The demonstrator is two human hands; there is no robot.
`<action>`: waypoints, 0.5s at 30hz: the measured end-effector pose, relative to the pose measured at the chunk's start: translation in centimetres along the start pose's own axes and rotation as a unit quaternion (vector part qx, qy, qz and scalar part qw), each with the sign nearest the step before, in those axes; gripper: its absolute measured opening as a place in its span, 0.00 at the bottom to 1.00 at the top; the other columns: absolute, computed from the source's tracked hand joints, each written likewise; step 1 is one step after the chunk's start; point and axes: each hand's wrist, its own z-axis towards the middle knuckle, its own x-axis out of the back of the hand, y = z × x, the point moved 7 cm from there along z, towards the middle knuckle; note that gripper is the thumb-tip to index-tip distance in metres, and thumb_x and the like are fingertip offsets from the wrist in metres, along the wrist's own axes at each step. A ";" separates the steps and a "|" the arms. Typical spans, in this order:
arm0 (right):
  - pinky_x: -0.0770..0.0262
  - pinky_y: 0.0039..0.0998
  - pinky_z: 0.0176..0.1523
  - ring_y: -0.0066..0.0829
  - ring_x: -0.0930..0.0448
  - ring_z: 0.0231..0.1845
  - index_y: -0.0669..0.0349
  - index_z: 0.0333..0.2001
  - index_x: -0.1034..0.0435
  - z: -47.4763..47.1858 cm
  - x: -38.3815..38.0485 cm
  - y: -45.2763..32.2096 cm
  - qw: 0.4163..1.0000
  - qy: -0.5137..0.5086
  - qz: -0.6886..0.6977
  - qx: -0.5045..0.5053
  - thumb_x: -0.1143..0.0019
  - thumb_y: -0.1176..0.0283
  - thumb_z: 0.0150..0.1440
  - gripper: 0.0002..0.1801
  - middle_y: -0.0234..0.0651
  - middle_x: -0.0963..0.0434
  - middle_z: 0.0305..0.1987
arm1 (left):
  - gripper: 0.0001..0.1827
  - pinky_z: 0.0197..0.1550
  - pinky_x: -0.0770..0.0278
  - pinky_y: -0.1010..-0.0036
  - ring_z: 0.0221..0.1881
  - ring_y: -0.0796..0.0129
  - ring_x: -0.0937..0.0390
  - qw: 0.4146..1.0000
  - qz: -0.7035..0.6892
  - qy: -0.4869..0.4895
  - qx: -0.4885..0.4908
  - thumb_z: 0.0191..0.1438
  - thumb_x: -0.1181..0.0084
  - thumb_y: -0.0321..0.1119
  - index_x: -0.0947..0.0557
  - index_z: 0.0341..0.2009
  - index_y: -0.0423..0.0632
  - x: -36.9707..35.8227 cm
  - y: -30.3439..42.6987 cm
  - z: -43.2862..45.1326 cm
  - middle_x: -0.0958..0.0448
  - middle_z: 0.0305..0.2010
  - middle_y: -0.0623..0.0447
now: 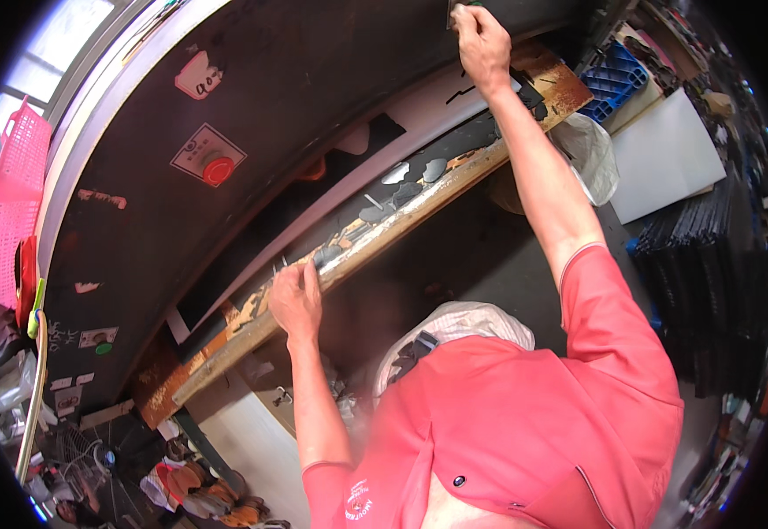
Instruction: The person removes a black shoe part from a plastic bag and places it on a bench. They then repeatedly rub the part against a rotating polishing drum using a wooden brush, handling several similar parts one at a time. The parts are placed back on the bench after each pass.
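My left hand (296, 301) rests at the worn wooden front ledge (417, 198) of a large dark press machine (278, 86). Its fingertips are beside a grey cut scrap (327, 255), and whether they grip anything is hidden. Up at the top, my right hand (484, 49) is curled against the machine's front, its fingertips at a small plate with a bit of green. Nothing shows in that hand. Between the two hands, several dark and grey offcuts (407, 194) lie along the ledge, in front of a long pale board edge (331, 198) inside the machine's opening.
A red emergency stop button (218, 171) and a green button (103, 348) sit on the machine's front. At left hangs a pink plastic basket (17, 205). To the right are a blue crate (615, 82), a white sheet (668, 159) and stacked black sheets (694, 297).
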 end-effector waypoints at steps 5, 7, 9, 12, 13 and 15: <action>0.25 0.30 0.36 0.23 0.22 0.27 0.65 0.37 0.22 -1.8 3.3 1.9 0.996 -0.086 0.001 0.010 0.40 0.62 0.70 0.16 0.40 0.21 0.25 | 0.11 0.40 0.22 0.57 0.36 0.48 0.19 1.000 0.022 0.017 0.003 0.63 0.33 0.36 0.17 0.31 0.45 0.0 0.2 0.0 0.18 0.31 0.45; 0.26 0.30 0.36 0.21 0.25 0.27 0.65 0.37 0.22 -5.6 5.7 3.0 0.994 -0.097 0.022 -0.033 0.39 0.63 0.69 0.15 0.40 0.22 0.25 | 0.11 0.38 0.21 0.57 0.34 0.49 0.19 0.999 0.012 0.031 0.018 0.63 0.33 0.37 0.16 0.31 0.45 0.0 0.0 -0.1 0.18 0.31 0.46; 0.27 0.28 0.37 0.12 0.28 0.32 0.66 0.37 0.23 -10.2 6.6 4.7 0.984 -0.123 -0.003 -0.131 0.39 0.62 0.71 0.17 0.26 0.26 0.25 | 0.12 0.37 0.22 0.58 0.32 0.50 0.19 0.999 0.006 0.046 0.018 0.63 0.33 0.37 0.16 0.30 0.44 0.1 0.0 -0.2 0.18 0.29 0.46; 0.25 0.36 0.35 0.30 0.21 0.28 0.63 0.31 0.25 -15.9 5.1 3.5 0.973 -0.210 -0.094 -0.015 0.37 0.65 0.67 0.15 0.34 0.23 0.25 | 0.12 0.36 0.23 0.60 0.30 0.52 0.20 0.998 0.004 0.041 0.044 0.62 0.32 0.37 0.15 0.29 0.45 0.0 -0.3 -0.2 0.19 0.28 0.47; 0.24 0.40 0.35 0.40 0.18 0.28 0.62 0.29 0.26 -17.1 4.7 1.9 0.959 -0.221 -0.135 0.119 0.37 0.67 0.66 0.14 0.39 0.20 0.26 | 0.12 0.36 0.23 0.60 0.30 0.52 0.20 0.998 0.004 0.041 0.042 0.62 0.31 0.37 0.15 0.29 0.45 0.0 -0.2 -0.2 0.19 0.27 0.47; 0.23 0.44 0.35 0.49 0.18 0.31 0.59 0.28 0.24 -17.9 4.2 3.1 0.962 -0.225 -0.140 0.062 0.35 0.67 0.63 0.12 0.38 0.19 0.27 | 0.12 0.35 0.23 0.60 0.29 0.53 0.21 0.998 -0.004 0.046 0.044 0.61 0.31 0.37 0.15 0.29 0.45 0.2 -0.2 -0.1 0.19 0.27 0.47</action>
